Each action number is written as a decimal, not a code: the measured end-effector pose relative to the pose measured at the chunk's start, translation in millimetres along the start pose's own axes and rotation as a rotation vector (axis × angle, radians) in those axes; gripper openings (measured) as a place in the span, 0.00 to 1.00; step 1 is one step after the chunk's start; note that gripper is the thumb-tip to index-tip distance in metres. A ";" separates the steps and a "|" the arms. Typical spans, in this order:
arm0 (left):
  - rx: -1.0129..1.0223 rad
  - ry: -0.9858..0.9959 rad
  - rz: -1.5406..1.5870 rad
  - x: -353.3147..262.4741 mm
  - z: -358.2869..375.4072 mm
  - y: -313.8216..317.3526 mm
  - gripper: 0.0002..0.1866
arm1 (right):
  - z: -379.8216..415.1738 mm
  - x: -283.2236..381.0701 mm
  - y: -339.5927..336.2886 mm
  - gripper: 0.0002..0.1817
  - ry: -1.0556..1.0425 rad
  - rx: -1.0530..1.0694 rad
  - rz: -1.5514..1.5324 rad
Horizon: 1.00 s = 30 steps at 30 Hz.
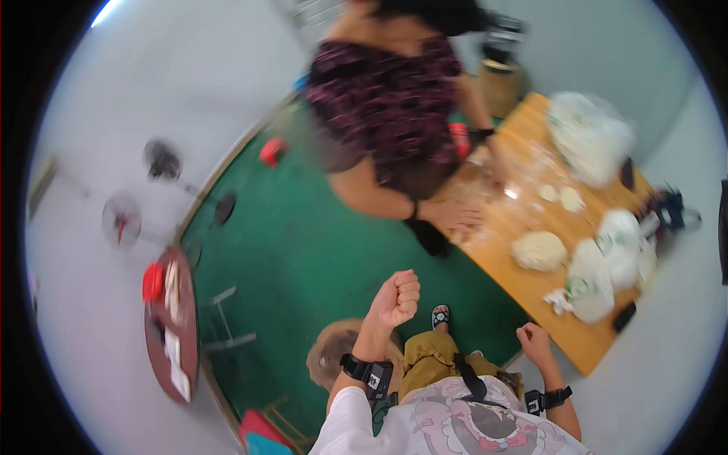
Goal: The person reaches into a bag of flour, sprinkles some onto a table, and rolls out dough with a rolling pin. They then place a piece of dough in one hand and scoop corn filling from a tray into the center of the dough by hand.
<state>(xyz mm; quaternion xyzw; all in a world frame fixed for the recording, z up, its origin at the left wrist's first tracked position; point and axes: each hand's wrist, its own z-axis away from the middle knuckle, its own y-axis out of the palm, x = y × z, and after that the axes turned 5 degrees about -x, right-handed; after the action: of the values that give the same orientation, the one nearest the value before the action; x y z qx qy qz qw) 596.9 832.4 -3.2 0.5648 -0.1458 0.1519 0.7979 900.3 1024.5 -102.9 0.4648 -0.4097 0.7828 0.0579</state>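
My left hand (398, 298) is raised over the green floor, its fingers curled into a fist, and I see nothing in it. Lower on the right, my right hand (535, 341) is loosely closed beside the edge of the wooden table (506, 262), with nothing visible in it. A large lump of dough (539, 251) lies on that table. Behind it are flat dough rounds (570, 199). Another person (387, 114) leans over the far side of the table, both hands on the floured surface; that area is blurred.
White plastic bags (591, 280) sit at the table's right side, and a big clear bag (590, 136) stands at its back. To the left are a dark red table (173, 326), a stool frame (225, 322) and standing fans (163, 159). A brown round object (326, 353) is beside my legs.
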 end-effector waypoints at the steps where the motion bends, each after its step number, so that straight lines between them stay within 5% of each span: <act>1: 0.034 0.058 0.024 3.6 31.3 -6.0 0.19 | 0.4 14.0 5.7 0.11 -0.044 0.052 0.022; 8: 0.325 0.602 0.176 -68.5 192.9 -45.0 0.20 | -75.0 146.5 115.4 0.11 -0.430 0.570 0.179; 18: 0.542 0.907 0.213 -221.7 348.5 -34.7 0.20 | -155.4 390.8 392.2 0.12 -0.759 0.853 0.133; 30: 0.683 1.364 0.391 -285.3 507.6 -59.8 0.20 | -157.9 575.0 642.5 0.13 -1.040 1.310 0.243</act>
<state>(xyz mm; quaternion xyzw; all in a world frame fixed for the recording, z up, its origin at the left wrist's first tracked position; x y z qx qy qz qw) 330.2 311.3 -7.6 0.5250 0.3341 0.6388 0.4525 167.2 544.9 -71.4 0.6583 0.1051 0.5493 -0.5039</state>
